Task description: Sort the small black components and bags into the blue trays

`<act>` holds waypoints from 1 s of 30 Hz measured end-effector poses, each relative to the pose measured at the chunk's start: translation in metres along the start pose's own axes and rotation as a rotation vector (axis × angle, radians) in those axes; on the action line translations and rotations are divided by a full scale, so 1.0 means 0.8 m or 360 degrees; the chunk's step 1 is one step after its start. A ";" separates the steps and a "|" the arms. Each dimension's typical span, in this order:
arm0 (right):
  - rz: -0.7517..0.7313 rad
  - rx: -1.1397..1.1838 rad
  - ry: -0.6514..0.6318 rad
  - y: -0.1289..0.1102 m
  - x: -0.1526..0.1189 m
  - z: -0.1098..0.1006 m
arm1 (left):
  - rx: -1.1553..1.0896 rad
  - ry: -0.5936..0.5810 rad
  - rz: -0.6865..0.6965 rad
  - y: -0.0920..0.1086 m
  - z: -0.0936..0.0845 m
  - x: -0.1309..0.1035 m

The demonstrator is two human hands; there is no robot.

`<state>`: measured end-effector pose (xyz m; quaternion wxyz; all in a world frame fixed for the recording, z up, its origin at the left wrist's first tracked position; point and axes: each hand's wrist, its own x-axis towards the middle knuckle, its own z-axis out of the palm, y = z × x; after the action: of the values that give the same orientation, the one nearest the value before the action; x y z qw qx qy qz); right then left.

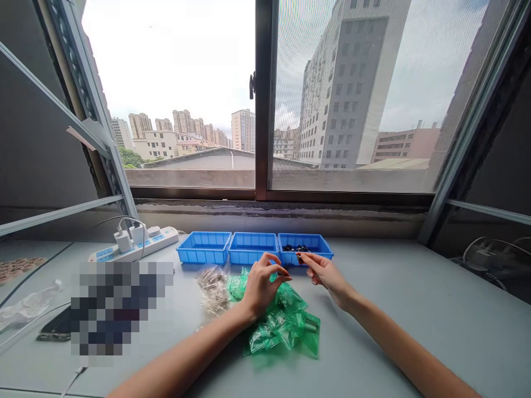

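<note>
Three blue trays stand in a row at the back of the table: the left tray [203, 257], the middle tray [250, 257] and the right tray [327, 255], which holds small black parts [295, 248]. Green plastic packets [280, 326] lie in a pile under and beyond my left hand [262, 284]. That hand's fingers are curled with thumb and fingertips close, and anything between them is too small to name. At the right tray's front edge, my right hand [326, 275] pinches a small dark piece. Clear bags of small parts [213, 290] are left of the green packets.
A white power strip [166, 237] with plugs stands at the back left. Nearer are a dark phone-like object [56, 326], a blurred patch, cables and crumpled clear plastic [31, 304]. Metal frame bars [456, 132] rise on both sides before the window.
</note>
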<state>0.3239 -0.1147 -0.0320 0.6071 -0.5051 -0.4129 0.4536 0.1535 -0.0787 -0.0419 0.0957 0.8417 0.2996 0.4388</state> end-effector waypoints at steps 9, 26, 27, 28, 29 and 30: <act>-0.0079 -0.0054 0.0322 -0.012 -0.001 -0.008 | 0.0059 0.0011 -0.0054 0.007 -0.003 -0.001; -0.0436 -0.0505 0.0432 0.000 0.009 -0.023 | 0.0093 0.0001 -0.0066 0.010 -0.006 -0.001; -0.0438 -0.0512 0.0442 0.000 0.010 -0.023 | 0.0093 0.0003 -0.0066 0.010 -0.005 -0.001; -0.0437 -0.0515 0.0451 0.000 0.010 -0.024 | 0.0092 0.0005 -0.0066 0.010 -0.005 -0.001; -0.0431 -0.0521 0.0459 0.000 0.010 -0.024 | 0.0088 0.0007 -0.0064 0.010 -0.005 -0.001; -0.0422 -0.0532 0.0469 0.000 0.010 -0.025 | 0.0080 0.0010 -0.0060 0.010 -0.005 -0.001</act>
<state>0.3452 -0.1114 -0.0343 0.6231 -0.6004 -0.4518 0.2171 0.1535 -0.0863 -0.0363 0.0817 0.8367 0.3267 0.4319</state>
